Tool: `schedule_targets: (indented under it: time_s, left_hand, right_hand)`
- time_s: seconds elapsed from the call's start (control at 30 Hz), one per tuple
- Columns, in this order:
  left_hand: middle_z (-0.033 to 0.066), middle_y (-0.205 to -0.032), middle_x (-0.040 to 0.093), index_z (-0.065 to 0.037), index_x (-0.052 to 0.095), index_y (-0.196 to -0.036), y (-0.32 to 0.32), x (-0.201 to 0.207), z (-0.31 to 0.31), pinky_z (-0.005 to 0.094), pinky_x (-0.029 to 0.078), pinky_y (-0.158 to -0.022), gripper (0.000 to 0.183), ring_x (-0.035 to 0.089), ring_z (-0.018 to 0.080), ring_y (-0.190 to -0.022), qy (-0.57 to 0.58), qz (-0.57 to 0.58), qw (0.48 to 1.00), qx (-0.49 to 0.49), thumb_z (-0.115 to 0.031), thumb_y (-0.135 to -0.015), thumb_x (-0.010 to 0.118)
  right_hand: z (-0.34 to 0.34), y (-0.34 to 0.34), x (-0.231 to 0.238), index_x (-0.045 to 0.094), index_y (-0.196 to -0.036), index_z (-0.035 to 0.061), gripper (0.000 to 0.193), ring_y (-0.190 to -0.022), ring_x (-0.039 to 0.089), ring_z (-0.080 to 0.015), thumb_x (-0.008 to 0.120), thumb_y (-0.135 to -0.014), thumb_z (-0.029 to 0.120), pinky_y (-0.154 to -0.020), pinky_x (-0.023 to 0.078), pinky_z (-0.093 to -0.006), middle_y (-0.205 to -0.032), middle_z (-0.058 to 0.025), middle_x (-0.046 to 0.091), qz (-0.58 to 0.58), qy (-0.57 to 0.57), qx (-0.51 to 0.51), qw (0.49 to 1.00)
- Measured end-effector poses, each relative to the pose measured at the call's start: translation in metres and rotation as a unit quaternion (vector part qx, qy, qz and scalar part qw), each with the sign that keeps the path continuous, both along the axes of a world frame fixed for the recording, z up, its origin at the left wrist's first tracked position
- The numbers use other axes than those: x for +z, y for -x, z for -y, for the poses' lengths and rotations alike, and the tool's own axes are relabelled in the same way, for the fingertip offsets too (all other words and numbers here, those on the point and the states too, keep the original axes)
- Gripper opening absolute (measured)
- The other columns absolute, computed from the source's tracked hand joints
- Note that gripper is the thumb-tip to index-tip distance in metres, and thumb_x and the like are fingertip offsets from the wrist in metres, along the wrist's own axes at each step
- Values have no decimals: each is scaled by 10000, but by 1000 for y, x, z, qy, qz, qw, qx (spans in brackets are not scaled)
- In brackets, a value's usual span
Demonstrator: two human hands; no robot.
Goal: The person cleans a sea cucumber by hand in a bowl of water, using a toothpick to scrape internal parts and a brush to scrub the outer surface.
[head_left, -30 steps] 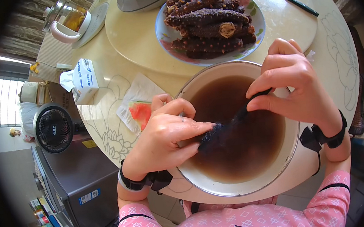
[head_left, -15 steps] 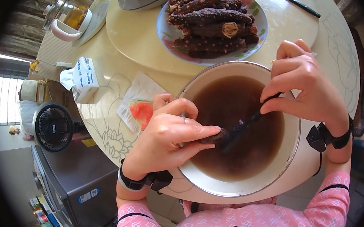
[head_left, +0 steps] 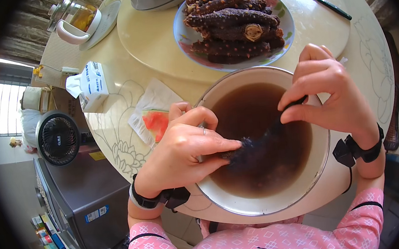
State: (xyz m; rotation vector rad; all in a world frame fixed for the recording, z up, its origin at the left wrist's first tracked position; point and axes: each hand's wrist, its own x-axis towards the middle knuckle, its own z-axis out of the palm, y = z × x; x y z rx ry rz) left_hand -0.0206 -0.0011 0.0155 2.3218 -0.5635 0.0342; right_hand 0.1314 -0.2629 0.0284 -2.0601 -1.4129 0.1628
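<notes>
A white enamel basin [head_left: 206, 190] of murky brown water stands at the table's near edge. Over its left side my left hand [head_left: 187, 147] pinches a dark sea cucumber [head_left: 233, 157] between thumb and fingers, most of it covered by them. My right hand [head_left: 322, 92], above the basin's right rim, grips a slim black brush [head_left: 296, 103] by its handle. Its far end slants down to the left and meets the sea cucumber, smeared by motion. Beyond the basin, a flowered plate [head_left: 184, 43] carries a heap of dark, knobbly sea cucumbers [head_left: 233, 19].
A black-handled knife [head_left: 334, 8] lies at the far right. Left of the basin are a watermelon piece [head_left: 155, 122] on a tissue [head_left: 152, 98] and a tissue pack [head_left: 92, 86]. A glass teapot [head_left: 77, 23] stands far left; a black fan [head_left: 58, 138] is beyond the table edge.
My right hand has shifted slightly left, pushing the brush toward my left fingers and over the sea cucumber. My left hand stays nearly in place.
</notes>
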Motion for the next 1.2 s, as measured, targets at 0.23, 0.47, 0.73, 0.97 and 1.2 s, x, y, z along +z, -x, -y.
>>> schedule_targets:
  time_s: [0.23,0.47,0.73,0.97,1.2]
  left_hand:
    - [-1,-759,732,-96,810,-957,3,-4,2,366,440,-808,338,568,242,-831,12,-4,1000,15,-99,-636,919]
    - [-11,-848,744,-106,807,-989,3,-4,3,368,434,-848,374,564,241,-904,-8,2,1000,21,-112,-635,926]
    - [-16,-816,716,-105,807,-961,3,1,9,358,402,-872,382,557,223,-907,-12,5,998,69,-167,-613,953]
    - [-15,-810,711,-107,806,-937,3,-1,14,372,384,-885,293,567,209,-887,-15,22,997,77,-137,-665,907]
    - [-19,-827,725,-104,811,-937,4,-3,13,379,375,-890,262,569,207,-887,-5,25,997,74,-83,-679,857]
  right_hand:
    - [6,-2,3,800,-762,171,189,-783,493,-181,923,-629,226,-830,358,-356,-634,72,526,11,21,-6,1000]
    - [9,1,9,778,-738,166,240,-796,517,-194,929,-575,256,-806,354,-368,-640,63,551,59,36,8,998]
    - [1,14,4,748,-735,153,242,-810,544,-203,915,-611,277,-808,361,-375,-671,46,591,81,13,11,997]
    - [-4,21,-9,729,-730,159,236,-788,550,-192,905,-646,292,-826,363,-379,-684,37,601,85,11,31,996]
    - [3,7,12,748,-790,165,248,-771,538,-189,913,-636,268,-817,351,-359,-691,55,598,77,-25,44,996]
